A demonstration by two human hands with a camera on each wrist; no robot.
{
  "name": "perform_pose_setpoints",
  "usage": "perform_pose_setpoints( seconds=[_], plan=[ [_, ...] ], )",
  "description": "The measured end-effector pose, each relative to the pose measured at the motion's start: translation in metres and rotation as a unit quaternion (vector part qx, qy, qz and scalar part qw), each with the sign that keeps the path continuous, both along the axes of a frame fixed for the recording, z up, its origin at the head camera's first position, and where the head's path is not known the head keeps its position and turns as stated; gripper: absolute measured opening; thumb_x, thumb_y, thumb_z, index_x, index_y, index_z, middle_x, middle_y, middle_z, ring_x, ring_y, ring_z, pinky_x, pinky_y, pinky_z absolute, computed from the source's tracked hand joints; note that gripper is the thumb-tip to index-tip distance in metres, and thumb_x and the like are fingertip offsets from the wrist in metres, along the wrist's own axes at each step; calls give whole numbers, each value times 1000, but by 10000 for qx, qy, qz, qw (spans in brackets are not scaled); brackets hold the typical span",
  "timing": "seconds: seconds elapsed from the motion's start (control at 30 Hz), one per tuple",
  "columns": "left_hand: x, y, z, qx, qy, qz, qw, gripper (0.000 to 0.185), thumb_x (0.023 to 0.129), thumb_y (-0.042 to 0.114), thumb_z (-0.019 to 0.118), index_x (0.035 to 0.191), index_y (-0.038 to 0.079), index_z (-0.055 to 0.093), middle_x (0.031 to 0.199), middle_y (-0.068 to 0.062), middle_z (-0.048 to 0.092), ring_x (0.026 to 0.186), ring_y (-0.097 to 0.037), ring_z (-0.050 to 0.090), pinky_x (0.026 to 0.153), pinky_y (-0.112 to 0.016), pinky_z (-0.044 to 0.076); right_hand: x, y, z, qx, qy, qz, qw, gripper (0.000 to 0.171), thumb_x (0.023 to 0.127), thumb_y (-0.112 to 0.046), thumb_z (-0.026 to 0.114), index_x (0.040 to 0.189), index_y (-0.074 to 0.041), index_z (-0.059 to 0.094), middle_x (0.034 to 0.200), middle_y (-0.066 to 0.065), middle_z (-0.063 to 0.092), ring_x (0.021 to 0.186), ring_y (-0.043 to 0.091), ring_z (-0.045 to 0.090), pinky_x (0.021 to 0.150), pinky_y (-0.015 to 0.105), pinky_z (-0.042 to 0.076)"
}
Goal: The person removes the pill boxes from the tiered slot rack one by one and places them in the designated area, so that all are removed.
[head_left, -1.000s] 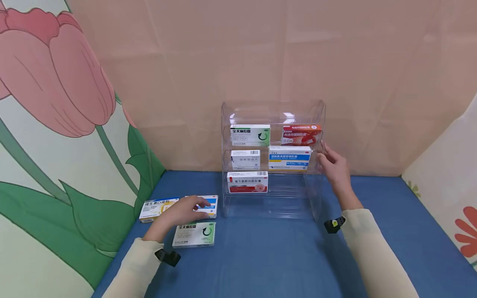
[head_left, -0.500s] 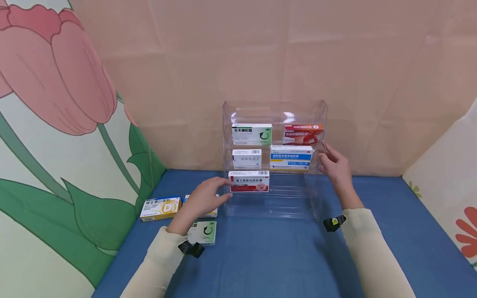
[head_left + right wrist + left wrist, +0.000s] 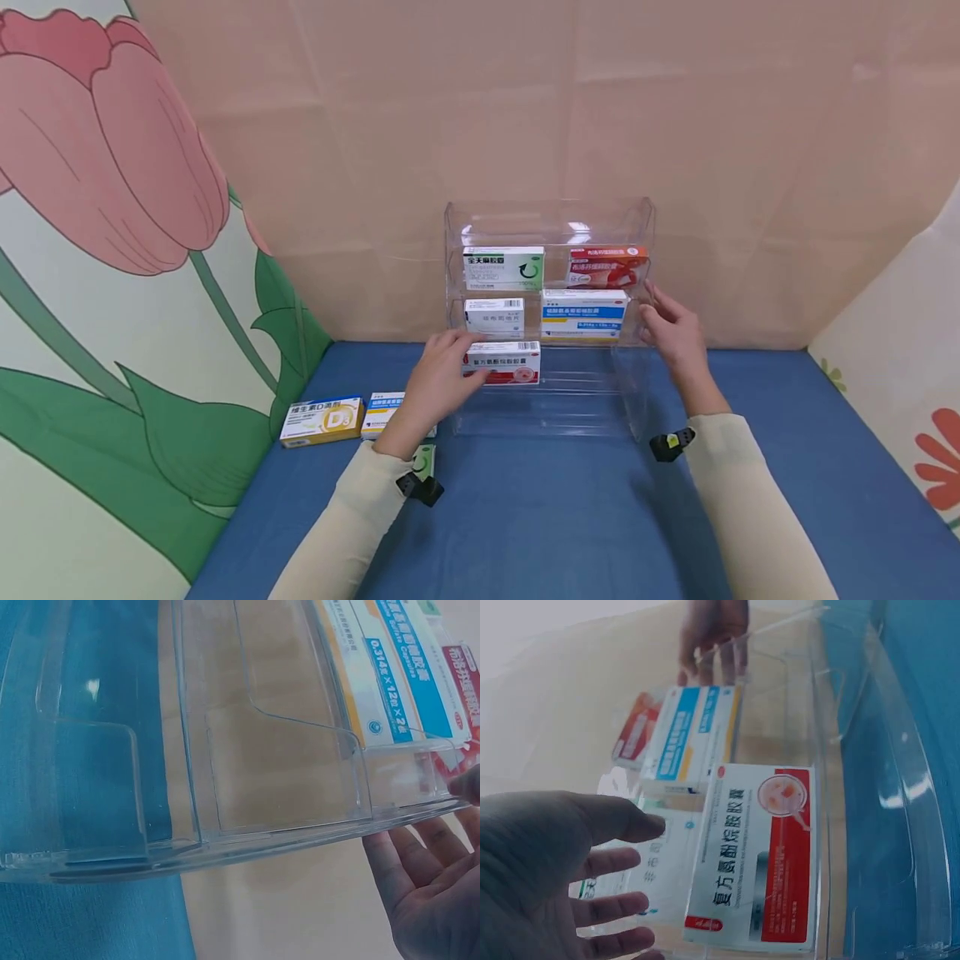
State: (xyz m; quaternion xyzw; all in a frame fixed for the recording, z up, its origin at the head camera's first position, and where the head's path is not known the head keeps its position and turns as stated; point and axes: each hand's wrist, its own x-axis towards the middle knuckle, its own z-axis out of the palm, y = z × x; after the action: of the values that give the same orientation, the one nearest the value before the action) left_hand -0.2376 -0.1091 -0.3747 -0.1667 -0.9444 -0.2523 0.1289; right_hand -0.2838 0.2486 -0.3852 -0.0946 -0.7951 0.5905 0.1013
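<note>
Blue tabletop [image 3: 555, 517], peach wall [image 3: 675, 125], tulip panel [image 3: 112, 208]

The clear rack [image 3: 225, 750] fills most of the view, its side wall and shelf edges running across a blue surface [image 3: 90, 922] and a beige wall behind. The right hand [image 3: 431, 892] lies at the lower right with fingers straight, their tips [image 3: 375, 844] just at the rack's outer edge. Inside the rack, at the upper right, sit a blue-striped box [image 3: 397, 667] and, past it, a red box [image 3: 465, 682].
</note>
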Motion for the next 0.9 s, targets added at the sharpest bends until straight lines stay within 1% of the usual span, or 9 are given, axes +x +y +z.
perform_pose_setpoints(
  seconds=[0.2, 0.33, 0.47, 0.6, 0.7, 0.9],
  plan=[
    [-5, 17, -6, -594, 325, 144, 9976, 51, 87, 25, 79, 134, 15, 64, 144, -13, 53, 133, -32, 44, 100, -52, 50, 1, 3, 1, 62, -39, -7, 10000, 53, 100, -51, 57, 151, -46, 41, 159, 5, 43, 134, 29, 50, 100, 40, 51],
    [-8, 25, -12, -877, 487, 205, 9947, 53, 87, 27, 79, 136, 15, 63, 145, -15, 51, 133, -33, 44, 101, -52, 49, 1, 3, 1, 41, -35, -12, 10000, 53, 100, -50, 58, 150, -46, 41, 158, 4, 43, 133, 29, 51, 98, 37, 52],
    [-9, 28, -16, -1175, 675, 234, 9905, 53, 86, 27, 81, 134, 13, 64, 141, -16, 53, 131, -34, 46, 101, -52, 49, 0, 1, 0, 29, 14, 19, 10000, 53, 100, -49, 59, 150, -46, 41, 158, 3, 43, 134, 28, 51, 97, 37, 52],
    [-10, 28, -21, -1430, 831, 259, 9859, 53, 85, 25, 81, 133, 13, 64, 137, -15, 56, 130, -34, 48, 100, -53, 49, 1, -1, -2, 23, -22, 33, 10000, 54, 100, -49, 59, 151, -45, 40, 159, 4, 43, 136, 30, 50, 99, 40, 51],
    [-11, 28, -23, -1511, 790, 280, 9850, 55, 85, 23, 80, 136, 15, 62, 135, -14, 57, 129, -33, 48, 102, -52, 47, 1, -2, -1, 22, -44, 14, 10000, 53, 100, -50, 57, 150, -45, 40, 159, 5, 43, 136, 31, 50, 100, 41, 51],
    [-14, 32, -21, -1574, 530, 271, 9857, 61, 85, 22, 80, 141, 16, 58, 136, -15, 54, 128, -33, 46, 103, -53, 45, 1, 0, 2, 122, 15, -27, 9999, 55, 99, -51, 58, 151, -43, 41, 156, 5, 46, 130, 27, 53, 98, 38, 52]
  ],
)
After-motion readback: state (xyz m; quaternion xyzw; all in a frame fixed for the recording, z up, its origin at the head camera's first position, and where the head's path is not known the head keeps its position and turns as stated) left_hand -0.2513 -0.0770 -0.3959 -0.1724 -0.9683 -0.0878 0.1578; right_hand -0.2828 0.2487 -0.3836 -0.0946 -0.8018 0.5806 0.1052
